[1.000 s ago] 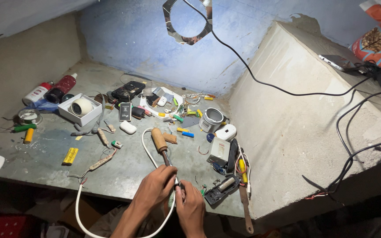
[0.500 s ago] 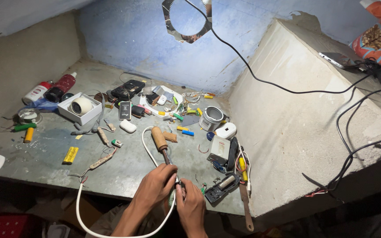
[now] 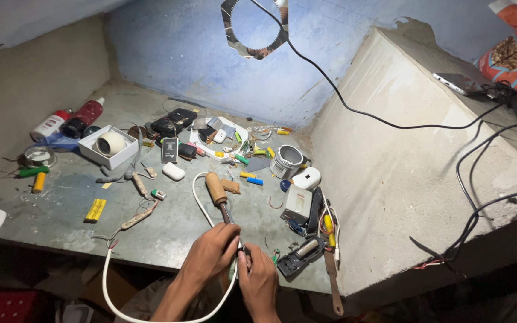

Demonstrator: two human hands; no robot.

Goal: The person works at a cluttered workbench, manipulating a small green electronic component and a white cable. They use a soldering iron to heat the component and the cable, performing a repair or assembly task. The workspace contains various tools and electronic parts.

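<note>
Left hand (image 3: 210, 258) and right hand (image 3: 259, 280) pinch something small, hidden between their fingertips, beside the wooden-handled soldering iron (image 3: 219, 194) on the grey table (image 3: 61, 215).

Soldering iron (image 3: 218, 192) on bench (image 3: 61, 209) just beyond both hands, tin (image 3: 286, 160) far right, tape box (image 3: 109, 145) far left.

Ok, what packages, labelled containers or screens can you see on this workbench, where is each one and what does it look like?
White open box, left of centre on the bench: square, holds a roll of tape.
Two spray cans, far left: lying down, one white, one dark red.
Small tin, right of centre: round, silvery, open, with a label around it.
Phone, beside the box: dark upright rectangle with a dark screen.
</note>
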